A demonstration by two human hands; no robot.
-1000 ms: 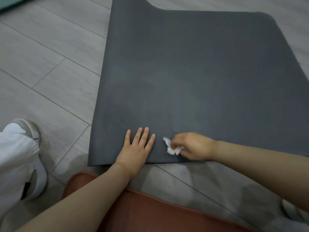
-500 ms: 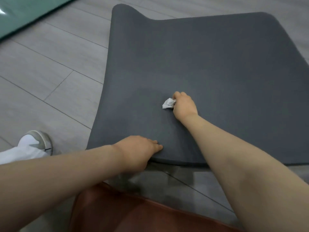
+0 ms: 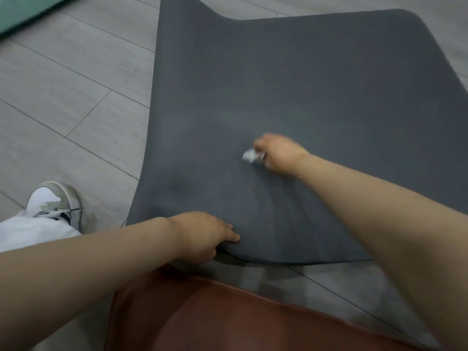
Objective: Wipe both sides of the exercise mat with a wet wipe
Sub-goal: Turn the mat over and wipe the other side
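Note:
A dark grey exercise mat (image 3: 316,79) lies spread on the pale wood floor and fills most of the view. My right hand (image 3: 281,154) holds a crumpled white wet wipe (image 3: 250,156) against the mat's middle, a bit blurred by motion. My left hand (image 3: 202,235) grips the mat's near edge, fingers on top and thumb hidden underneath, and that edge is lifted slightly off the floor.
A brown cushioned seat (image 3: 228,320) is right below me at the frame's bottom. My left foot in a white and grey sneaker (image 3: 57,202) stands on the floor left of the mat. A teal surface (image 3: 22,11) shows at the top left corner.
My right hand carried the wipe from the mat's near edge up to its middle. My left hand went from lying flat on the mat to gripping and lifting the near edge.

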